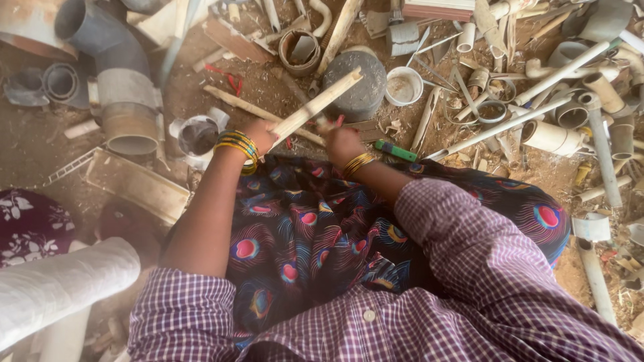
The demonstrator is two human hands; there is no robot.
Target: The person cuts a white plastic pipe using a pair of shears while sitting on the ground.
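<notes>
the left hand (260, 137) has its grip clamped on a pale wooden stick (322, 102); just beside that grip, the right hand (342, 144) closes on a small red-handled tool (333, 123) touching the stick.

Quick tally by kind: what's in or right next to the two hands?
Pale split wooden stick, held in left hand: 1
Second thin wooden stick on the ground behind it: 1
Green-handled tool lying by right hand: 1
Grey round block: 1
White round cup: 1
Total: 5
</notes>
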